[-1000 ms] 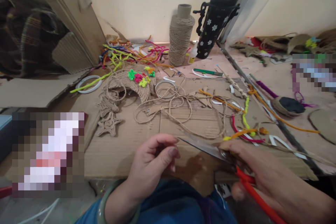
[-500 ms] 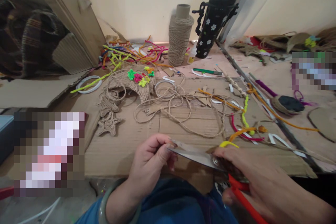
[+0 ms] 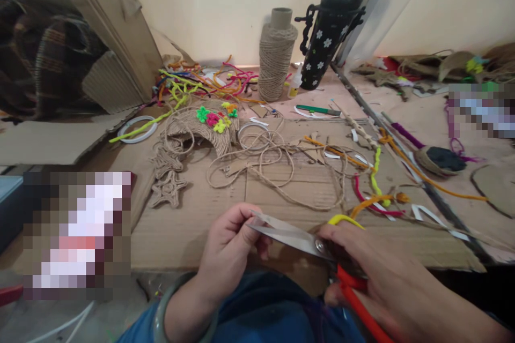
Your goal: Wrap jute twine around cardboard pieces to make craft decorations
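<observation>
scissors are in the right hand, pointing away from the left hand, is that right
Not quite: the direction is wrong. The head view shows the scissors in the right hand, pointing toward the left hand.

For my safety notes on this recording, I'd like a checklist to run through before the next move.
1. Scissors held in the right hand: ok.
2. Left hand clear of the blade tips: not ok; its fingers are right at them.
3. Something pinched in the left hand: cannot tell.
4. Loose twine away from the blades: ok, it lies beyond them on the cardboard.
5. Twine spool upright: ok.
</observation>
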`<action>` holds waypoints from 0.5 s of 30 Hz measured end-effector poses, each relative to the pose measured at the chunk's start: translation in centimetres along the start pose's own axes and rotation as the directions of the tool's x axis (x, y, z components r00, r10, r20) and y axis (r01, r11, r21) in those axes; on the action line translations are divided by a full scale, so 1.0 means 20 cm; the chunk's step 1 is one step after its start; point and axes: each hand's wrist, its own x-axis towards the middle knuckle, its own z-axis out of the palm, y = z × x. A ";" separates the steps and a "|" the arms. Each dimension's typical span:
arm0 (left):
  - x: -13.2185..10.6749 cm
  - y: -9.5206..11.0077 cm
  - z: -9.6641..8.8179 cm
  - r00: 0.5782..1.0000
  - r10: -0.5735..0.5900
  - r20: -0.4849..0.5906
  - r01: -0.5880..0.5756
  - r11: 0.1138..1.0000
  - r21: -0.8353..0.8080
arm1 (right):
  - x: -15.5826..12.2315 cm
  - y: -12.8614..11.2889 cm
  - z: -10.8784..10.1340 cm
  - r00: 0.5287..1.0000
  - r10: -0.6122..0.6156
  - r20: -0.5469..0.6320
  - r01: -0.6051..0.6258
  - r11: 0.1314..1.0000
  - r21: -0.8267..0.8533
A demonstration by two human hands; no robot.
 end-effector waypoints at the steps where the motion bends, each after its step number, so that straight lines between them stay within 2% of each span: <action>1: 0.00 0.00 0.00 1.000 0.000 -0.003 0.000 1.000 -0.009 | 0.00 0.00 0.00 1.000 -0.003 -0.005 0.003 1.000 -0.004; 8: 0.00 0.02 0.00 1.000 -0.014 0.005 0.014 0.999 -0.042 | 0.00 -0.02 0.00 0.996 -0.052 -0.065 0.053 0.999 0.009; 15: 0.01 0.03 0.01 0.997 -0.064 0.034 0.067 0.992 -0.108 | -0.01 -0.01 0.00 0.996 -0.014 0.087 0.008 0.997 0.071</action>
